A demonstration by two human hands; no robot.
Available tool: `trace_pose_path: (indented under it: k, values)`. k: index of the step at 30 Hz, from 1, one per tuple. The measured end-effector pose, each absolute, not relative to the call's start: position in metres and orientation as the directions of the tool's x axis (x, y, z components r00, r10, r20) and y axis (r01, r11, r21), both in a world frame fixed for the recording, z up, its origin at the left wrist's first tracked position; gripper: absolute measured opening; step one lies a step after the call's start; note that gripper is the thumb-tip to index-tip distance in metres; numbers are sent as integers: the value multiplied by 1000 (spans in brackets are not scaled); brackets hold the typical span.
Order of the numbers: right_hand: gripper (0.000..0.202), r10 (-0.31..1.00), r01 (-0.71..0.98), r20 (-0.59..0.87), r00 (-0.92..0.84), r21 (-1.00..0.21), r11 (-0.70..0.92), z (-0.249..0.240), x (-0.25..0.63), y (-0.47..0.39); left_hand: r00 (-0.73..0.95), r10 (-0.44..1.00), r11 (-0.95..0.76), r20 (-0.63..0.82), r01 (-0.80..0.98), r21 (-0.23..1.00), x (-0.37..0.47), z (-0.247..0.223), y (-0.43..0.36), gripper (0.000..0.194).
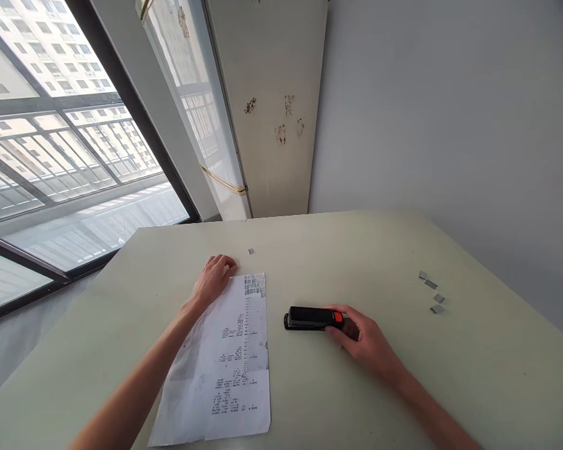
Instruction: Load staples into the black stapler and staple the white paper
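A black stapler (309,318) lies flat on the counter (356,262), its length running left to right, with an orange-red patch on top near its right end. The right hand (363,340) is closed around that right end, fingers curled over it, the thumb side toward the orange patch; the left half of the stapler is bare. The forearm runs back toward the lower right corner.

Just left of the stapler, apart from it, lies a paper (225,365) printed with small dark text in blocks down its length, creased across the middle. It rests flat, slightly skewed, its near edge close to the front of the counter. The left hand (213,278) rests on the paper's far left corner, fingers loosely bent and together, pressing down; it holds nothing.

Beyond the paper's far edge sits one small grey staple strip (250,251), alone. Well to the right of the stapler, a loose group of four more grey strips (431,292) lies on the counter.

Behind the counter stands a stained pale cabinet (272,106) beside a grey wall (450,125). At left, a large window (51,125) shows apartment blocks outside.
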State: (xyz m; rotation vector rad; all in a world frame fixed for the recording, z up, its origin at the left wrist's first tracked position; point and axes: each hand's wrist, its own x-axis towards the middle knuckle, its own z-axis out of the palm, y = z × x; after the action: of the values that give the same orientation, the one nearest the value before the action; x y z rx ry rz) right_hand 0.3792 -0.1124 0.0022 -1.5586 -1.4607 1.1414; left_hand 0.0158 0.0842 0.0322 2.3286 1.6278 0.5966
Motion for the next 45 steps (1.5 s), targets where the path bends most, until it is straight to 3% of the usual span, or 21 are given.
trace_pose_path:
  k: [5,7,11,21,35,45]
  values:
    - [53,994,325,-107,-39,-942,-88,2,380,-111,441,886,-448,141,740,502,41,53,24,31]
    - [57,994,294,-104,-18,-951,-94,1,380,-112,484,867,-456,122,669,587,51,57,-3,29]
    - [58,993,283,-115,18,-952,-115,1,379,-113,518,851,-445,85,627,639,64,53,-41,26]
    - [57,996,333,-88,24,-938,-91,-1,379,-113,311,950,-175,30,449,876,71,18,-56,33]
    - [59,996,359,-88,33,-929,-94,-2,378,-112,372,926,-219,66,387,896,76,12,-58,27]
    - [62,985,361,-94,146,-922,-142,3,369,-113,357,931,-223,74,396,891,76,11,-59,28]
